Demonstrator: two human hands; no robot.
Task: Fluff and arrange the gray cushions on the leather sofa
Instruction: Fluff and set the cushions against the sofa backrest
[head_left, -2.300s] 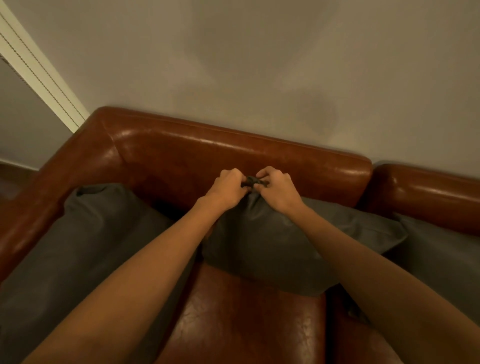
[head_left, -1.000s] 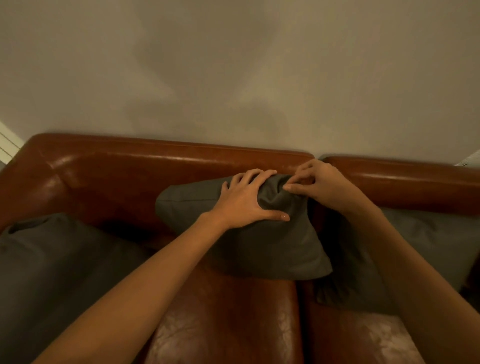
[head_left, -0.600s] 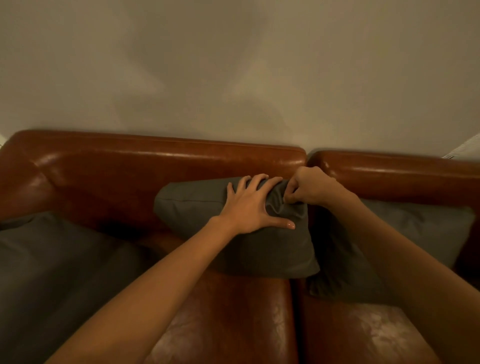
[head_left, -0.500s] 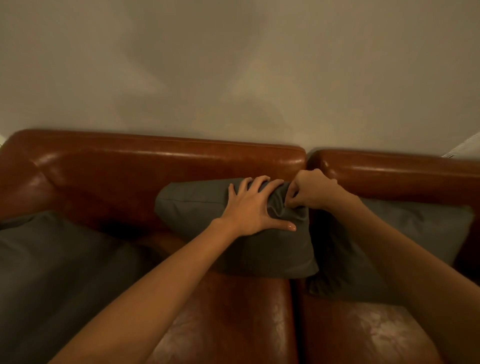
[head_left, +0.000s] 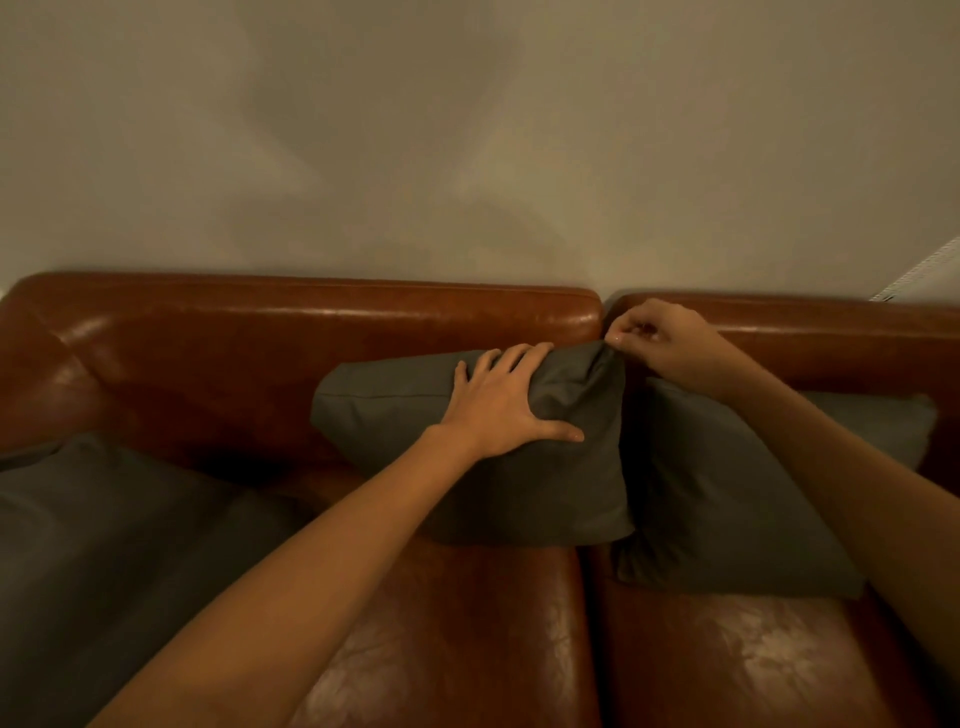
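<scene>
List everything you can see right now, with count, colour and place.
cushions: three, gray; middle cushion leaning on the backrest, right cushion partly behind it, left cushion on the left seat.
sofa: one, brown leather, against the wall.
wall: beige, behind the sofa.
white strip: one, far right edge; cannot tell what it is.
left hand: spread flat on the middle cushion's top.
right hand: pinch grip on that cushion's upper right corner.
</scene>
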